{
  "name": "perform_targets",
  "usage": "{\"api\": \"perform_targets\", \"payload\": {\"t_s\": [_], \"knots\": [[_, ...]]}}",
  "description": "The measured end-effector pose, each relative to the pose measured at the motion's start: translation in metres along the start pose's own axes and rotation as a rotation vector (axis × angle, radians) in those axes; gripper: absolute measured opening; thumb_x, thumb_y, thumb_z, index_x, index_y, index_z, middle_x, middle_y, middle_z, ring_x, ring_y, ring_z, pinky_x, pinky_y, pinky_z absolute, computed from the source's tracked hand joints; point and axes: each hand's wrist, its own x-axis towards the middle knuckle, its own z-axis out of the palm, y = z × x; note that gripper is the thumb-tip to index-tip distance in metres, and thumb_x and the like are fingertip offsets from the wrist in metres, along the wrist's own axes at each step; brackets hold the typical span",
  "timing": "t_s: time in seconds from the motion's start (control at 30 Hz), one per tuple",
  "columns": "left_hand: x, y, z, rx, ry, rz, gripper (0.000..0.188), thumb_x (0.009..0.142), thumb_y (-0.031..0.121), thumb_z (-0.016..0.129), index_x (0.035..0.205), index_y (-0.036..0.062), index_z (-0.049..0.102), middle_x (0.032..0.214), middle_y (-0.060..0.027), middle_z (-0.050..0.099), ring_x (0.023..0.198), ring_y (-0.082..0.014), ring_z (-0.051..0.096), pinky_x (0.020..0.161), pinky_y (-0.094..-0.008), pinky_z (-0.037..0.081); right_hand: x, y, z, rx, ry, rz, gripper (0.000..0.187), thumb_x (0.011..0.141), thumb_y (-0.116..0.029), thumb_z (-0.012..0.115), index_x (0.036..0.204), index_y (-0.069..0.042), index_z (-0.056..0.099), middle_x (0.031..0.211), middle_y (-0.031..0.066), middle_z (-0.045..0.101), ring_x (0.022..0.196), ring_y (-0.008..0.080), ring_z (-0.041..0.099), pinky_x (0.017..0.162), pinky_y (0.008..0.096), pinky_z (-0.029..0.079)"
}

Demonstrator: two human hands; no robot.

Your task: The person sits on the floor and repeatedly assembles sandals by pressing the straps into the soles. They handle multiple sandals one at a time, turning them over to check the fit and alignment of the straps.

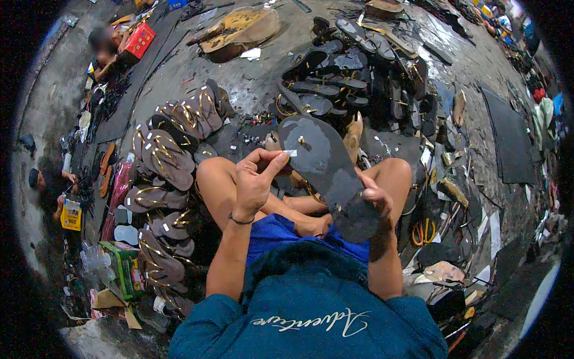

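A dark grey flip-flop [326, 158] is held up above my crossed legs, with a small light-coloured knob on the upward face near its toe end. Wet-looking lighter patches mark this face, and a bit of gold strap shows at its left edge. My right hand [376, 200] grips its right edge near the heel; some of those fingers are hidden. My left hand [258, 179] is closed, thumb and forefinger pinching a small white label [290, 153] against the left edge near the toe. Beyond the flip-flop, a wooden shoe last [354, 136] stands between my knees.
Flip-flops with gold straps and white tags [167, 158] lie in rows at my left. Ahead is a pile of dark sandals [335, 75]. A black sheet [507, 134] and scattered scraps lie at right. Other people sit far left, near a red crate [139, 40] and yellow container [71, 214].
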Motion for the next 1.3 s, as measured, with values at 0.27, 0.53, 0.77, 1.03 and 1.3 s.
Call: {"api": "perform_targets", "payload": {"t_s": [0.27, 0.53, 0.77, 1.03, 1.3], "knots": [[0.001, -0.019, 0.0, 0.12, -0.002, -0.033, 0.012, 0.09, 0.009, 0.067, 0.095, -0.0019, 0.067, 0.086, -0.0035, 0.069, 0.078, -0.008, 0.063, 0.071, -0.0211, 0.052, 0.023, 0.03, 0.028, -0.519, 0.311, -0.142, 0.03, 0.092, -0.012, 0.063, 0.119, 0.0, 0.057, 0.106, 0.0057, 0.067, 0.093, 0.0123, 0.062, 0.081, 0.0288, 0.052], [0.005, -0.036, 0.015, -0.292, 0.097, -0.04, 0.009, 0.095, 0.006, 0.057, 0.092, -0.0016, 0.061, 0.096, -0.0088, 0.069, 0.083, -0.0116, 0.065, 0.077, -0.0264, 0.057, 0.027, 0.053, 0.032, -0.504, 0.442, -0.322, 0.027, 0.091, -0.012, 0.064, 0.116, -0.001, 0.06, 0.102, 0.0042, 0.068, 0.087, 0.0123, 0.063, 0.078, 0.0278, 0.051], [0.006, -0.021, 0.009, 0.116, -0.026, -0.047, 0.015, 0.091, 0.009, 0.065, 0.099, -0.0038, 0.066, 0.091, -0.0074, 0.07, 0.079, -0.0113, 0.066, 0.072, -0.0235, 0.055, 0.022, 0.056, 0.023, -0.526, 0.405, -0.376, 0.021, 0.09, -0.011, 0.065, 0.108, -0.001, 0.064, 0.095, 0.0044, 0.069, 0.081, 0.0121, 0.063, 0.073, 0.028, 0.051], [0.004, -0.012, 0.031, 0.746, 0.12, 0.226, 0.016, 0.087, 0.012, 0.066, 0.09, -0.0034, 0.063, 0.081, -0.0111, 0.068, 0.07, -0.0133, 0.066, 0.063, -0.0276, 0.053, 0.014, 0.053, 0.038, -0.76, 0.547, -0.374, 0.02, 0.091, -0.013, 0.064, 0.103, 0.003, 0.066, 0.091, 0.0037, 0.07, 0.081, 0.0108, 0.06, 0.075, 0.0254, 0.048], [-0.004, -0.026, 0.039, 0.459, 0.066, 0.074, 0.02, 0.092, 0.015, 0.06, 0.098, -0.0041, 0.06, 0.085, -0.0109, 0.065, 0.073, -0.0166, 0.066, 0.064, -0.0287, 0.055, 0.019, 0.064, 0.038, -0.765, 0.65, -0.484, 0.023, 0.091, -0.015, 0.065, 0.106, 0.003, 0.064, 0.092, 0.006, 0.07, 0.08, 0.013, 0.062, 0.075, 0.0274, 0.05]]}}
